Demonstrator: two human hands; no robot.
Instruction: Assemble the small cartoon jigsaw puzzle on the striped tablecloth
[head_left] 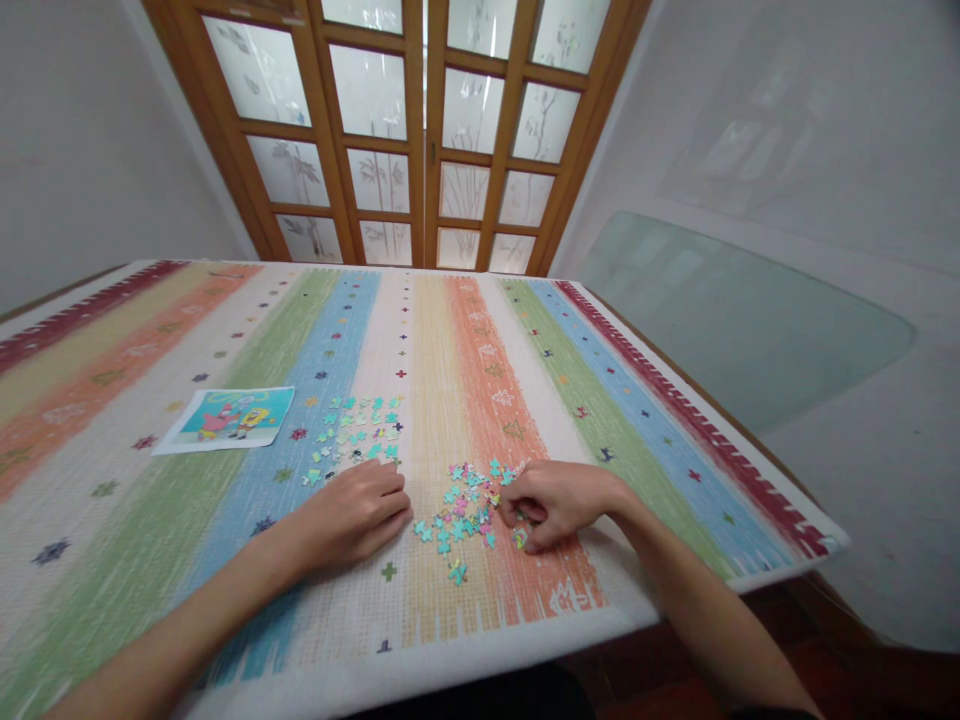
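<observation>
My left hand [364,508] rests back-up on the tablecloth, its fingers loosely bent and no object showing in them. Just beyond its knuckles lie spaced-out puzzle pieces [358,418], mostly turquoise. My right hand [562,500] is over the right side of a loose heap of puzzle pieces [469,510] in turquoise, pink and yellow. Its fingers curve down, with a gap between thumb and forefinger. A multicoloured puzzle piece [519,538] lies by the thumb tip; whether it is gripped I cannot tell. One puzzle piece [457,572] sits apart, nearer the front edge.
A printed cartoon picture [236,418] lies on the left of the striped tablecloth [435,350]. The table's front edge runs close below my forearms. Wooden glass-paned doors [424,150] stand behind the table, and a pale glass panel [735,310] is at the right.
</observation>
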